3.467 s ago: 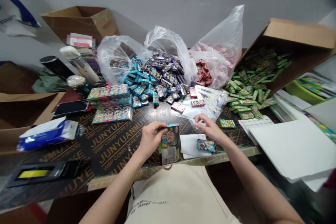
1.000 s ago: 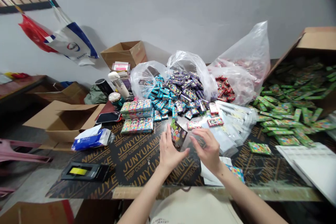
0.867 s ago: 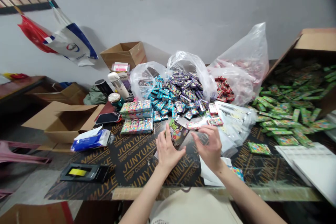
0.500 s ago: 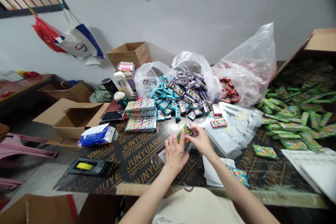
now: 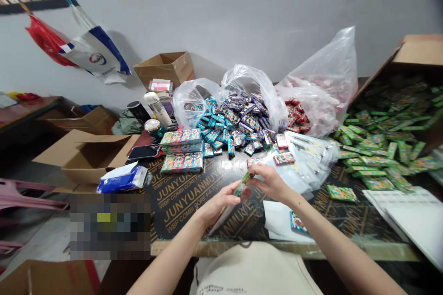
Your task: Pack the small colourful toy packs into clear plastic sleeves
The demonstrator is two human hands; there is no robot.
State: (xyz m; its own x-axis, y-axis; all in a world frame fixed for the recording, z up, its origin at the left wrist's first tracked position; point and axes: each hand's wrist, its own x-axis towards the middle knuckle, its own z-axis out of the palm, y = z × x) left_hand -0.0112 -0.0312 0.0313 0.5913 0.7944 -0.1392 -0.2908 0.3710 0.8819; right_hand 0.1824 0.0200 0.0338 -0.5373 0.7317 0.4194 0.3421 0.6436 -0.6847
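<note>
The left arm (image 5: 169,254) is stretched up from the bottom edge, the right arm (image 5: 332,234) from the bottom right. The left hand (image 5: 218,202) is held just below the middle, pinched. The right hand (image 5: 269,182), also pinched, is held a bit higher.

In the lower middle of the frame, you have a thin, flat green packet (image 5: 241,187) held up off the tabletop, turned nearly edge-on so that only a narrow sliver of its patterned surface shows (any print on it is too small to read). It stands tilted, its upper end leaning towards the right of the frame where your right hand (image 5: 266,180) pinches it, its middle passing by the fingers of your left hand (image 5: 221,200). From its lower end a pale, glossy strip (image 5: 223,217) slants down towards the bottom left, partly hidden by your left hand.
</note>
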